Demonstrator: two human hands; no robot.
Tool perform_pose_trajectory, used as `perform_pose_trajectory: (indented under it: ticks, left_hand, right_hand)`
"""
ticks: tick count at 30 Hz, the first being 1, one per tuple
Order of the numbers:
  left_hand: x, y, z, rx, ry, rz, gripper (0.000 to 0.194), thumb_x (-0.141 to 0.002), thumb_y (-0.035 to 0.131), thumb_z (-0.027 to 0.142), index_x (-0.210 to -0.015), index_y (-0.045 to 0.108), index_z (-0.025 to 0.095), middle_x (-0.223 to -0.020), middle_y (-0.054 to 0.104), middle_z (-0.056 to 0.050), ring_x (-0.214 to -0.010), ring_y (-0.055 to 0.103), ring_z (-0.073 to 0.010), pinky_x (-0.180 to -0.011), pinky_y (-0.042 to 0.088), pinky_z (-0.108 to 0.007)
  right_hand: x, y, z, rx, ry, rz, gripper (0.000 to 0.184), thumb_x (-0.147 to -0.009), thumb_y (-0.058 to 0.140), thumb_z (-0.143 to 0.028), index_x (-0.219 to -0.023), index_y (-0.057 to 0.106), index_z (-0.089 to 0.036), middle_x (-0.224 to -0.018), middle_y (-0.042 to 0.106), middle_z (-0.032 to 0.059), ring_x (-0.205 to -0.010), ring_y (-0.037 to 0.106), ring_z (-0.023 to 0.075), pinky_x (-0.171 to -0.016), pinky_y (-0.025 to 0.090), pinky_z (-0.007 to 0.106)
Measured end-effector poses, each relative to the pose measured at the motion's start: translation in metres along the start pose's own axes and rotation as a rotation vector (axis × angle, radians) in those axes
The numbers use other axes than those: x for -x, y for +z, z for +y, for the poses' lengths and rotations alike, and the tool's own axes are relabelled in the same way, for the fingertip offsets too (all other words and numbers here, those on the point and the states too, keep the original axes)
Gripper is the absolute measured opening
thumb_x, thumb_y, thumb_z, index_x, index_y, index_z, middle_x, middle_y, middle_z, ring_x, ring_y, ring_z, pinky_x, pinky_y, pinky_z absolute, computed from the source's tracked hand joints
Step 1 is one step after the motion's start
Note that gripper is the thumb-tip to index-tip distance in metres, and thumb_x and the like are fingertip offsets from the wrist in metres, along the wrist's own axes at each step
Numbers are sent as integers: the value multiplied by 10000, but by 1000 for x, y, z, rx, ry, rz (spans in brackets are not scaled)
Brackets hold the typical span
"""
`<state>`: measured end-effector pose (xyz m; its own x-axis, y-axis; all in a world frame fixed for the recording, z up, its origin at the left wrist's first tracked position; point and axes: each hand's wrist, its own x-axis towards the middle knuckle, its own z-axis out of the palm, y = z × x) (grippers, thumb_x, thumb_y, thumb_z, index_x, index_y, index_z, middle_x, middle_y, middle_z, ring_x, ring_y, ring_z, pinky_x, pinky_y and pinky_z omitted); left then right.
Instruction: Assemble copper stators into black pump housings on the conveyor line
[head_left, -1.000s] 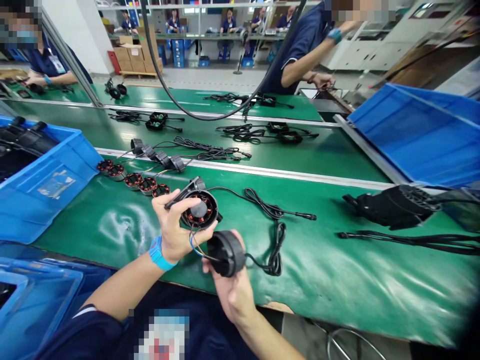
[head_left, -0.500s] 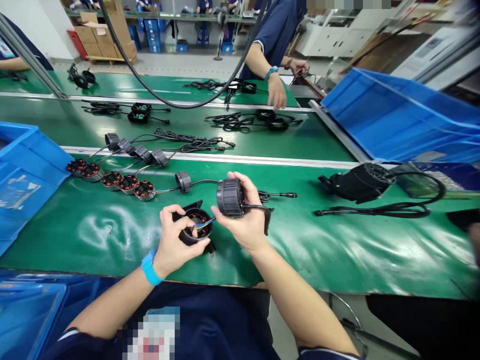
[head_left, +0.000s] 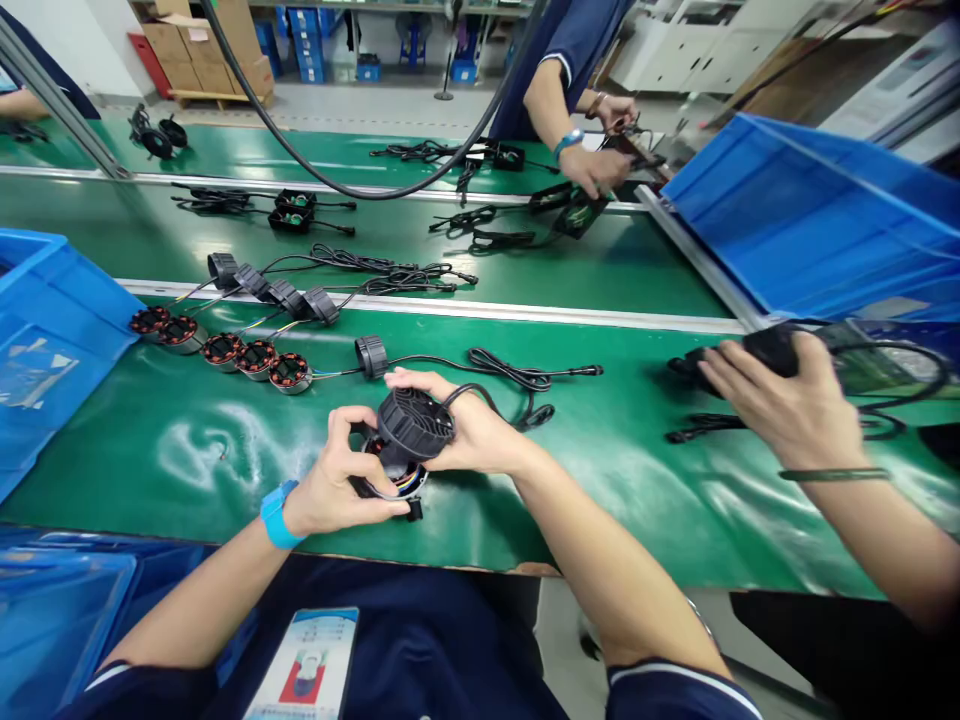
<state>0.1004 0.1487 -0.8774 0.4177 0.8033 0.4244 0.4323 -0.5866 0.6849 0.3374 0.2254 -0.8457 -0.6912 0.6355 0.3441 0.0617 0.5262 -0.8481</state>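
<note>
My left hand (head_left: 341,478) is wrapped round a black round motor housing (head_left: 416,487), its fingers and thumb on the rim. Coloured wires show inside its open top. Just above it, my right hand (head_left: 472,425) grips a ribbed black end cap (head_left: 412,424), tilted over the housing with part of the opening covered. A black cable (head_left: 484,392) runs from the cap behind my right hand. To the left, several copper-wound stators (head_left: 289,372) stand in a row, wired to black ring caps (head_left: 370,356).
A co-worker's hand (head_left: 795,400) rests on a black motor (head_left: 772,348) at right. Across the bench, another person's hand (head_left: 592,170) holds a black box with a green board (head_left: 579,215). Blue bins (head_left: 52,350) flank the green bench (head_left: 600,500); a cable (head_left: 300,160) hangs overhead.
My right hand has brought the end cap left and down over the housing, tilting it. A co-worker's hand has come in at right onto the motor. The person opposite has lifted a black box.
</note>
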Motion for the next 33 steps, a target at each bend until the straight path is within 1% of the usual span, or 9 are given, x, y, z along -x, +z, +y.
perform_pose_trajectory:
  ticks: [3, 6, 11, 13, 17, 21, 26, 30, 33]
  left_hand:
    - [-3, -21, -9, -197, 129, 31, 190, -699, 915, 458, -797, 810, 333, -1303, 447, -70, -1266, 452, -300, -1112, 463, -496]
    - [-6, -44, -12, -449, 329, 97, 285, -792, 848, 457, -1066, 781, 420, -1156, 640, -46, -1186, 528, -261, -1054, 486, -435]
    - [-12, -65, 0, -482, 458, -195, 428, -981, 660, 237, -1384, 601, 369, -1173, 765, 11, -1081, 699, -142, -881, 541, -254]
    - [-14, -66, 5, -479, 469, -237, 387, -1013, 578, 192, -1387, 598, 288, -1193, 757, -43, -1134, 698, -168, -956, 559, -281]
    - [-14, -63, 6, -510, 433, -214, 250, -1004, 598, 239, -1244, 657, 197, -1122, 754, -93, -1139, 700, -233, -1037, 581, -380]
    - [-18, -65, 2, -510, 423, -230, 217, -999, 613, 293, -1165, 674, 167, -1145, 743, -126, -1152, 697, -264, -1017, 604, -407]
    - [-20, -77, -4, -444, 473, -305, 147, -1018, 577, 271, -1064, 677, 173, -1075, 766, -97, -1186, 687, -243, -1026, 587, -356]
    - [-21, -81, 2, -389, 420, -102, 214, -1011, 604, 408, -1095, 666, 221, -1049, 783, -39, -1164, 703, -224, -1114, 504, -388]
    - [-33, -71, 16, -448, 277, 47, 694, -917, 573, 715, -1406, 544, 223, -1377, 659, -126, -1414, 513, -326, -1216, 355, -515]
  right_hand:
    - [-2, 5, 0, -9, 5, -64, 744, -784, 796, -253, -1442, 450, -241, -1382, 604, 94, -1247, 624, 243, -1062, 518, 379]
    - [2, 12, -4, 134, 98, 24, 827, -756, 782, -214, -1480, 383, -231, -1312, 649, 89, -1140, 678, 245, -994, 543, 380]
    - [9, 19, -13, 306, 235, 65, 762, -732, 773, -227, -1406, 418, -207, -1192, 706, 84, -1001, 724, 264, -862, 567, 379]
    - [8, 19, -16, 326, 247, 61, 720, -755, 789, -277, -1378, 435, -205, -1161, 712, 86, -972, 725, 263, -842, 569, 381]
    - [5, 12, -19, 311, 168, 26, 865, -766, 822, -555, -1426, 410, -174, -1328, 623, 175, -1195, 640, 326, -989, 536, 473]
    - [-1, 5, -13, 227, 44, -46, 761, -893, 701, -552, -1480, 393, -179, -1467, 517, 184, -1354, 527, 312, -1121, 457, 495]
    - [-11, 5, -10, 178, 12, -128, 913, -716, 886, -572, -1455, 462, -244, -1379, 601, 103, -1234, 608, 269, -1079, 491, 419]
    - [-15, 7, -21, 235, 21, -174, 928, -689, 914, -538, -1462, 480, -261, -1282, 640, 83, -1142, 628, 253, -1001, 526, 391]
    - [-16, 10, -27, 270, 36, -196, 920, -721, 882, -564, -1487, 477, -255, -1238, 664, 83, -1094, 643, 259, -952, 549, 389]
